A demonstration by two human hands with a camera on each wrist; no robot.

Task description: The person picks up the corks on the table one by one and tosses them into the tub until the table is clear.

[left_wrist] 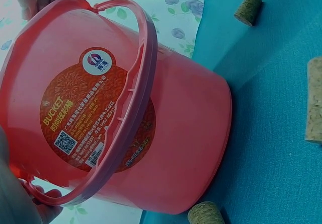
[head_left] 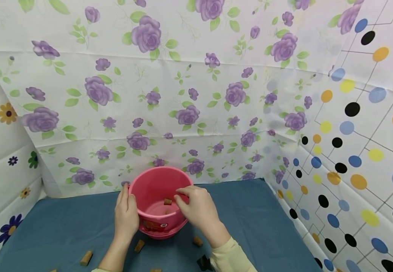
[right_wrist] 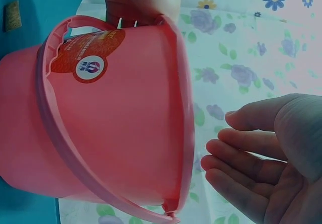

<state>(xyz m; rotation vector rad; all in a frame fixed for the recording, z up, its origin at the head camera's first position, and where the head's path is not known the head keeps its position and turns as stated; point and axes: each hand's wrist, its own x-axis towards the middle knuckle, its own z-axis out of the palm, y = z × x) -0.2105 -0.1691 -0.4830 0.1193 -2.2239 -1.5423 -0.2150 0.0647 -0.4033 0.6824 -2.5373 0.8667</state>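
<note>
A pink bucket (head_left: 160, 189) stands on the blue cloth, with a red label (left_wrist: 83, 118) on its wall and its handle (left_wrist: 143, 83) hanging down the label side. Inside it lies a brown cork (head_left: 167, 202), with part of another near the front wall. My left hand (head_left: 126, 213) rests against the bucket's left side, fingers extended along the outer wall by the rim. Over the right part of the rim is my right hand (head_left: 198, 206); the right wrist view shows its fingers (right_wrist: 241, 171) loosely extended, holding nothing.
Loose corks lie on the cloth in front of the bucket: one (head_left: 139, 246) close to its base, one (head_left: 86, 258) farther left, one (head_left: 198, 241) below my right hand. A flowered sheet (head_left: 169, 94) hangs behind, and a dotted sheet (head_left: 353, 151) along the right.
</note>
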